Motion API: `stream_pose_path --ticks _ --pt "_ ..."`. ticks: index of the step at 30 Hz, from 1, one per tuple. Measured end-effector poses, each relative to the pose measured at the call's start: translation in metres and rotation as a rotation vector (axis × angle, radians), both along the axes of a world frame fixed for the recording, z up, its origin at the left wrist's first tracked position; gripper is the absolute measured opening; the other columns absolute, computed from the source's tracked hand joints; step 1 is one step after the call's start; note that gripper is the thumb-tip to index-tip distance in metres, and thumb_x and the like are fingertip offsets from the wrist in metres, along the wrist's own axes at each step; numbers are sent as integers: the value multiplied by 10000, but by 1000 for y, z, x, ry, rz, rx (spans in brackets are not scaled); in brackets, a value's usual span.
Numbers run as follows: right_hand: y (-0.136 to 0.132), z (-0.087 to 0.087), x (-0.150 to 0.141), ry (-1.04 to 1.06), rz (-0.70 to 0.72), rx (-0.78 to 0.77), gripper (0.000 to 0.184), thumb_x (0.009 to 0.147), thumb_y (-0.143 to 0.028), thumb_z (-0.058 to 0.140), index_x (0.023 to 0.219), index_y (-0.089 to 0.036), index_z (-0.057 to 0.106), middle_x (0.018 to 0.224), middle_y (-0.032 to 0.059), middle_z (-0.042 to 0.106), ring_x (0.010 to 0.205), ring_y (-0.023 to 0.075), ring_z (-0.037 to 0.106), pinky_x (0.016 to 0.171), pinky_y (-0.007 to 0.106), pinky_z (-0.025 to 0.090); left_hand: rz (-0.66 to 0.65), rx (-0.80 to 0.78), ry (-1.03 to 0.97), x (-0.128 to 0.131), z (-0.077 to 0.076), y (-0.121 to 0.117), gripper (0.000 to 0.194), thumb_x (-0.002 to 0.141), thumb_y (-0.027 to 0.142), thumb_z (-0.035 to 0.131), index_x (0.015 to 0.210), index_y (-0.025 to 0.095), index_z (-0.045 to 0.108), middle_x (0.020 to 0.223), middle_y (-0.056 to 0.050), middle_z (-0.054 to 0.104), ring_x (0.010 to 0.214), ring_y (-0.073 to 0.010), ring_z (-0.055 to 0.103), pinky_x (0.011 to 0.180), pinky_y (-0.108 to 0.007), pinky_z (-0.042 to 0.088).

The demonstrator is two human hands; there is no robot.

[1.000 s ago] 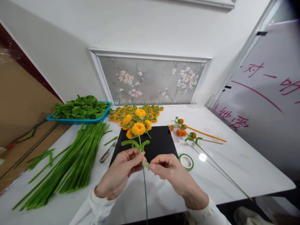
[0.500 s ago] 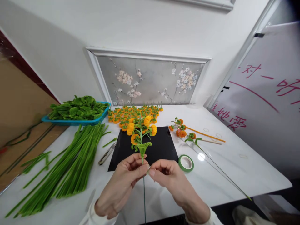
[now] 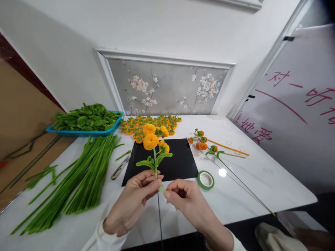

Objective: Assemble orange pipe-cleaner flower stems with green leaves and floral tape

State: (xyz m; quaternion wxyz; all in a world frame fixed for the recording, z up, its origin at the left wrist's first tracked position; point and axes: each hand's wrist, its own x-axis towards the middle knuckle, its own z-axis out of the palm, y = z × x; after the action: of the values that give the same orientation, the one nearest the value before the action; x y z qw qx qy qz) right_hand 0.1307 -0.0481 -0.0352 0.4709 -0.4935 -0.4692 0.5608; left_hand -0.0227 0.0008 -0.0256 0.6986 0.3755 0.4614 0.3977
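"How do we enter our hands?"

"Left hand [image 3: 131, 204]: low centre, reaching in from the left, fingers curled, thumb and fingertips pinching the stem of one orange chenille flower spray [image 3: 151, 142]. Right hand [image 3: 191, 204]: just beside it, reaching in from the right, wrist low, thumb and forefinger pinching a pale green tape strip [image 3: 162, 189] that runs to the stem."

"And the spray's place?"

"Upright before us, blooms in front of the black mat [image 3: 180, 158], green leaves spread above our left hand, thin wire running down below."

"Containers?"

"One blue plastic tray [image 3: 78, 133], back left, heaped with green fuzzy leaves [image 3: 87, 116]. We list no second."

"Loose stock on the white table [image 3: 261, 177]?"

"Green chenille stems [image 3: 78, 181], one long bundle, left; metal snips [image 3: 120, 168], between bundle and mat; small orange flower heads [image 3: 171, 126], many, behind the mat; green tape roll [image 3: 200, 180], near the mat's right corner; orange blooms on stems [image 3: 202, 145], right."
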Motion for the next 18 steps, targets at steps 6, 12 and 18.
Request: stream_pose_path --ticks 6,12,18 --pt "2 -6 -1 -10 -8 32 185 741 -322 646 672 -152 619 548 -37 489 510 80 382 488 218 305 -22 32 -34 -1 -3 0 211 639 207 798 840 201 733 905 -34 723 769 -115 626 723 -196 493" --pt "0 -6 -3 15 -6 7 188 729 -313 654 678 -136 619 566 -26 506 519 79 380 495 220 299 -82 11 -157 -2 -8 -6 157 745 232 722 899 198 722 841 -24 710 762 -100 623 750 -191 497" --pt "-2 -6 -3 9 -7 14 179 732 -302 655 666 -138 620 570 -20 522 523 81 394 500 220 302 -38 -16 -149 1 -2 -10 240 673 211 782 903 217 714 866 -13 702 785 -110 620 702 -186 502"
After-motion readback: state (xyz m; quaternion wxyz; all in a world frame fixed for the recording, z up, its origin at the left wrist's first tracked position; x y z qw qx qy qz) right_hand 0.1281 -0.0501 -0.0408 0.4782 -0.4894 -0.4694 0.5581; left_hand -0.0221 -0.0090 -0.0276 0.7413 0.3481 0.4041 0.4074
